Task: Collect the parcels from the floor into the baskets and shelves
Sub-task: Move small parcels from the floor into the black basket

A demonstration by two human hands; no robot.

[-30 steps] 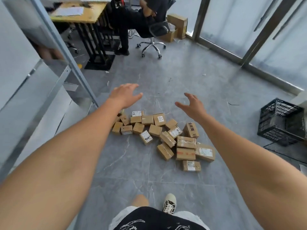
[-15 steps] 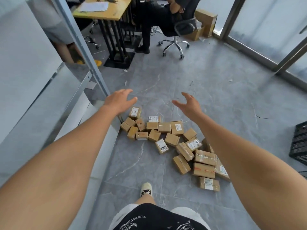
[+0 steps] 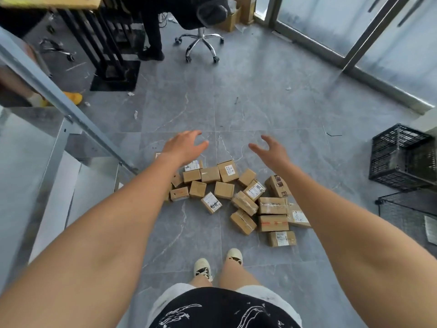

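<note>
Several small brown cardboard parcels with white labels lie in a loose heap on the grey tiled floor in front of my feet. My left hand hangs in the air above the heap's far left corner, fingers relaxed, holding nothing. My right hand is stretched out above the heap's far right side, fingers spread and empty. A black plastic basket stands on the floor at the right. A grey metal shelf runs along the left, its post slanting down to the floor beside the heap.
A second dark wire basket sits just below the black one at the right edge. A person sits on a wheeled office chair at the back, beside a black-legged desk. Glass doors line the back right.
The view has tilted down and swung right, so the black basket shows in full again. Both hands stay outstretched above the parcels and hold nothing.
</note>
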